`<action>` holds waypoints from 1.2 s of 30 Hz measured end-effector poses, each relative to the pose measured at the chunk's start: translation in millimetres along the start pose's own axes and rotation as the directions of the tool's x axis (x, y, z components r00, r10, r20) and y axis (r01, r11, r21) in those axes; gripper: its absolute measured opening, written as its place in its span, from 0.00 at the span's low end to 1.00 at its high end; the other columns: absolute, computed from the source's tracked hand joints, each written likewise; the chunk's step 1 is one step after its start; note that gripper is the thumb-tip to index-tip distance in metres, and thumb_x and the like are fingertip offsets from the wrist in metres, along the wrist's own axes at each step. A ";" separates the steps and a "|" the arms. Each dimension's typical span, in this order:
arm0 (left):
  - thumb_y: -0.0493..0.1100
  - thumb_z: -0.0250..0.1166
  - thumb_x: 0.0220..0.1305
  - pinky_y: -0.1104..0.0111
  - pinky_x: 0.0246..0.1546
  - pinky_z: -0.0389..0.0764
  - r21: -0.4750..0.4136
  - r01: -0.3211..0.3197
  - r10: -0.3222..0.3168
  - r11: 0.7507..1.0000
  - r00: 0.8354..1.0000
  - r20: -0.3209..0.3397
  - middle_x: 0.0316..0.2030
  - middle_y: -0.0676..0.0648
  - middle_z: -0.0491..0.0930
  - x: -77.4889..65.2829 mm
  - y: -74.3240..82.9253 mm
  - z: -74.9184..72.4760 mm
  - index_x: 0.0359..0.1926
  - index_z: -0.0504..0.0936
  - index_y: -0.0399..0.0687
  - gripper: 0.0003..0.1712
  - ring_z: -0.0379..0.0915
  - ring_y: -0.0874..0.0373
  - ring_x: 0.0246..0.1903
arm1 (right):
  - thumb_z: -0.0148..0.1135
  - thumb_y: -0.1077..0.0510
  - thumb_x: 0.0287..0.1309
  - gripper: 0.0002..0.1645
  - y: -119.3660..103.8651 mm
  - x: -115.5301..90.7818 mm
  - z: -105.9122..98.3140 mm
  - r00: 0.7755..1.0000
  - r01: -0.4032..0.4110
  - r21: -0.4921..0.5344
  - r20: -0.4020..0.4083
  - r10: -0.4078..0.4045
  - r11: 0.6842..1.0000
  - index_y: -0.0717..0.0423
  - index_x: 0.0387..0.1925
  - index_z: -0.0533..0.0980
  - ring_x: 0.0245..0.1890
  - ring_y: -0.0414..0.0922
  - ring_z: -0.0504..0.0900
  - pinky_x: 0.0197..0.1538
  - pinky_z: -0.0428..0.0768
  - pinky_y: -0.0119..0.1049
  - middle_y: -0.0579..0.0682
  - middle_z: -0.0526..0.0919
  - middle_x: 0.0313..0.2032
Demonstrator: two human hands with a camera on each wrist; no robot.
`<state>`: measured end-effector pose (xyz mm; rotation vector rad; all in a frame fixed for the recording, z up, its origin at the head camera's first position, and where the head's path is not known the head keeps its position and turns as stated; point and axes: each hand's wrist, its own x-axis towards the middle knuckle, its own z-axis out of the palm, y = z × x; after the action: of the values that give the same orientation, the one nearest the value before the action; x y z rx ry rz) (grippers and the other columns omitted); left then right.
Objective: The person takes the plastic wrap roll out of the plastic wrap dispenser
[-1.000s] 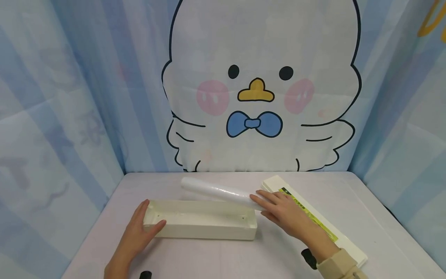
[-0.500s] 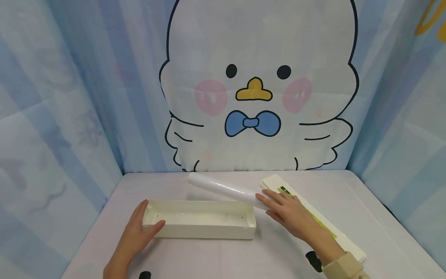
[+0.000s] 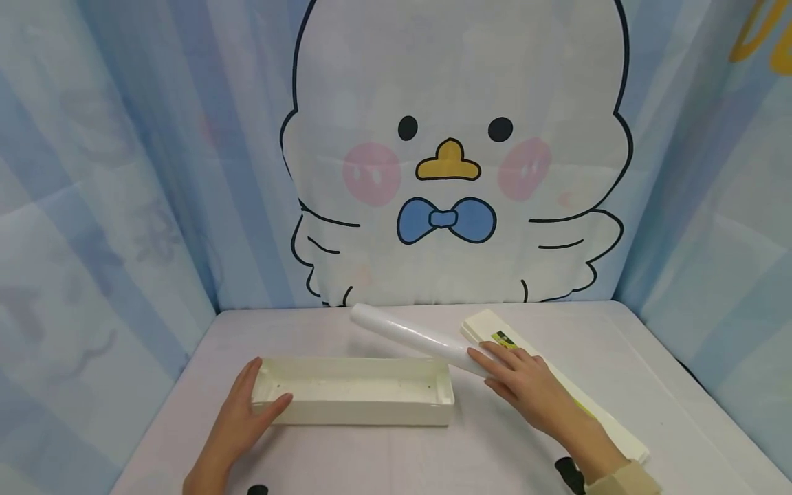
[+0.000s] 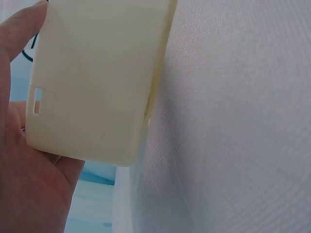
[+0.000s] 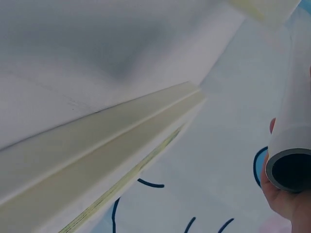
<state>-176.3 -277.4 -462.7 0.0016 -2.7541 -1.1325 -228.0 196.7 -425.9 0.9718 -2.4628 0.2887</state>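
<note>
A long, open cream plastic box (image 3: 353,412) lies on the table in the head view. My left hand (image 3: 241,412) grips its left end, thumb at the front wall and fingers at the back. In the left wrist view the box's end and side (image 4: 92,73) show a small slot. My right hand (image 3: 526,388) holds a shiny white roll of cling film (image 3: 414,337) by its near right end. The roll slants above and behind the box, its far end pointing left. Its hollow core (image 5: 291,170) faces the right wrist camera.
A long cream lid (image 3: 615,426) with a yellow-green label lies diagonally at the right, partly behind my right hand and forearm. The white table (image 3: 371,460) ends at a curtain (image 3: 260,206) printed with a cartoon chick. Side curtains stand left and right.
My right hand has carried the cling film roll to the right, and the roll tilts more steeply. The left hand and the box have stayed in place.
</note>
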 end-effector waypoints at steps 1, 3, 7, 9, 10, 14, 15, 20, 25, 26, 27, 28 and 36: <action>0.56 0.67 0.66 0.34 0.67 0.53 0.000 -0.001 0.001 1.000 1.000 0.000 0.73 0.24 0.49 -0.1 0.2 0.2 0.75 0.50 0.25 0.54 0.45 0.27 0.72 | 0.76 0.59 0.54 0.41 0.6 -1.7 -0.3 1.000 0.001 -0.002 -0.005 -0.001 1.000 0.43 0.69 0.72 0.51 0.57 0.81 0.40 0.76 0.46 0.53 0.78 0.61; 0.56 0.67 0.66 0.34 0.67 0.53 -0.003 0.003 -0.003 1.000 1.000 0.003 0.73 0.24 0.48 -0.4 0.8 0.2 0.75 0.50 0.26 0.54 0.45 0.27 0.72 | 0.75 0.59 0.53 0.40 1.8 -4.8 -0.8 1.000 0.007 -0.007 -0.019 -0.007 1.000 0.44 0.68 0.72 0.50 0.56 0.81 0.39 0.75 0.45 0.53 0.79 0.61; 0.57 0.67 0.66 0.34 0.67 0.53 -0.005 0.011 -0.011 1.000 1.000 0.015 0.74 0.24 0.48 -0.2 2.1 0.6 0.75 0.49 0.26 0.55 0.44 0.27 0.72 | 0.74 0.59 0.53 0.40 4.2 -11.5 -2.3 0.999 0.009 -0.011 -0.042 -0.010 1.000 0.44 0.68 0.73 0.48 0.56 0.81 0.38 0.75 0.45 0.53 0.79 0.61; 0.57 0.67 0.66 0.34 0.67 0.53 -0.006 0.012 -0.011 1.000 1.000 0.017 0.74 0.25 0.48 -0.1 2.6 0.9 0.76 0.49 0.26 0.55 0.44 0.27 0.72 | 0.75 0.59 0.53 0.39 4.2 -14.8 -3.2 0.999 -0.006 -0.016 -0.039 0.006 1.000 0.44 0.68 0.73 0.48 0.55 0.81 0.38 0.75 0.44 0.53 0.79 0.61; 0.57 0.67 0.66 0.34 0.67 0.53 -0.005 0.012 -0.012 1.000 1.000 0.018 0.74 0.25 0.48 -0.1 2.8 1.2 0.76 0.49 0.26 0.55 0.44 0.27 0.72 | 0.75 0.59 0.53 0.39 3.9 -16.3 -3.8 0.999 -0.018 -0.019 -0.032 0.018 1.000 0.44 0.68 0.73 0.48 0.55 0.81 0.38 0.75 0.44 0.53 0.79 0.61; 0.57 0.67 0.66 0.34 0.67 0.53 -0.002 0.016 -0.016 1.000 1.000 0.022 0.74 0.24 0.48 0.2 3.8 2.2 0.76 0.49 0.26 0.55 0.44 0.27 0.72 | 0.76 0.59 0.53 0.39 2.1 -21.9 -6.6 0.998 -0.065 -0.036 -0.017 0.065 0.997 0.43 0.67 0.74 0.48 0.54 0.81 0.38 0.75 0.44 0.52 0.79 0.62; 0.57 0.67 0.66 0.34 0.67 0.53 -0.002 0.019 -0.019 1.000 1.000 0.023 0.74 0.24 0.47 0.1 4.1 2.2 0.76 0.49 0.26 0.56 0.44 0.27 0.72 | 0.76 0.58 0.53 0.39 2.0 -23.1 -7.0 0.997 -0.073 -0.038 -0.018 0.072 0.997 0.43 0.67 0.74 0.48 0.54 0.81 0.38 0.75 0.44 0.52 0.79 0.62; 0.58 0.68 0.66 0.34 0.67 0.53 -0.001 0.022 -0.022 1.000 1.000 0.019 0.74 0.24 0.48 0.0 4.6 1.6 0.76 0.49 0.26 0.56 0.44 0.27 0.72 | 0.77 0.59 0.52 0.39 3.5 -29.5 -7.3 0.995 -0.083 -0.038 -0.058 0.081 0.996 0.43 0.67 0.75 0.46 0.53 0.81 0.36 0.73 0.43 0.52 0.79 0.61; 0.58 0.68 0.65 0.34 0.67 0.52 0.004 0.032 -0.032 0.999 0.999 0.021 0.74 0.25 0.47 0.7 3.8 1.0 0.76 0.49 0.27 0.56 0.44 0.27 0.72 | 0.76 0.59 0.51 0.39 5.4 -35.3 -7.1 0.993 -0.102 -0.041 -0.070 0.099 0.994 0.44 0.66 0.75 0.46 0.53 0.81 0.36 0.74 0.44 0.52 0.79 0.61; 0.58 0.68 0.66 0.34 0.67 0.52 0.006 0.038 -0.038 0.999 0.999 0.024 0.74 0.25 0.47 0.7 3.6 0.9 0.76 0.48 0.27 0.56 0.43 0.27 0.72 | 0.76 0.59 0.52 0.38 5.3 -36.3 -7.3 0.992 -0.111 -0.041 -0.067 0.108 0.993 0.44 0.66 0.75 0.46 0.53 0.81 0.37 0.74 0.45 0.52 0.79 0.61; 0.58 0.68 0.66 0.34 0.67 0.52 0.007 0.044 -0.044 0.999 0.999 0.027 0.74 0.25 0.47 0.6 3.6 0.8 0.76 0.48 0.27 0.57 0.43 0.27 0.72 | 0.76 0.59 0.52 0.38 5.2 -37.4 -7.7 0.991 -0.121 -0.045 -0.061 0.118 0.992 0.44 0.66 0.75 0.46 0.53 0.81 0.37 0.74 0.45 0.52 0.79 0.61; 0.58 0.67 0.66 0.34 0.67 0.52 0.006 0.051 -0.051 0.999 0.998 0.032 0.74 0.25 0.46 0.5 3.6 0.6 0.76 0.48 0.27 0.57 0.43 0.27 0.72 | 0.76 0.58 0.53 0.38 5.0 -38.5 -8.0 0.990 -0.130 -0.049 -0.054 0.127 0.990 0.44 0.66 0.75 0.46 0.53 0.81 0.37 0.74 0.45 0.52 0.79 0.61; 0.59 0.68 0.66 0.34 0.67 0.51 0.001 0.055 -0.055 0.998 0.998 0.036 0.74 0.25 0.45 0.3 3.4 0.6 0.77 0.47 0.28 0.57 0.42 0.27 0.72 | 0.76 0.58 0.53 0.39 4.1 -50.5 -11.8 0.986 -0.164 -0.070 -0.035 0.162 0.984 0.43 0.67 0.74 0.46 0.53 0.81 0.37 0.74 0.45 0.53 0.79 0.61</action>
<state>-176.5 -274.6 -460.6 0.0577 -2.8023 -1.1571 -194.5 233.6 -441.0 0.7324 -2.5118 0.2630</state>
